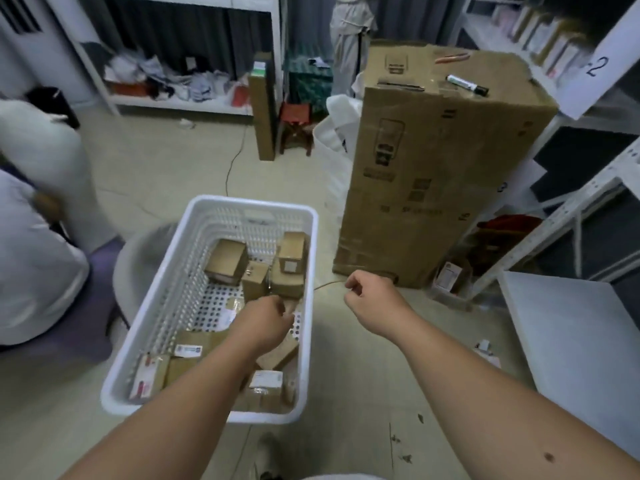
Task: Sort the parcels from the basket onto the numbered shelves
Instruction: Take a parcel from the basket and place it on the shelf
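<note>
A white plastic basket [162, 292] stands on the floor and holds several small brown cardboard parcels, such as one at the far end [227, 261] and one with a label at the near left [149, 375]. My left hand [268, 317] reaches down into the basket's right side, fingers curled over a parcel there; its fingertips are hidden, so the grip cannot be made out. My right hand [369, 299] hangs over the floor to the right of the basket, fingers loosely curled and holding nothing. A shelf post tagged "2" [597, 65] is at the upper right.
A tall cardboard box [436, 174] with a marker [467, 84] on top stands right of the basket. White metal shelving [571, 216] runs along the right; another shelf [180, 98] is at the back. A person in white [31, 258] crouches at the left.
</note>
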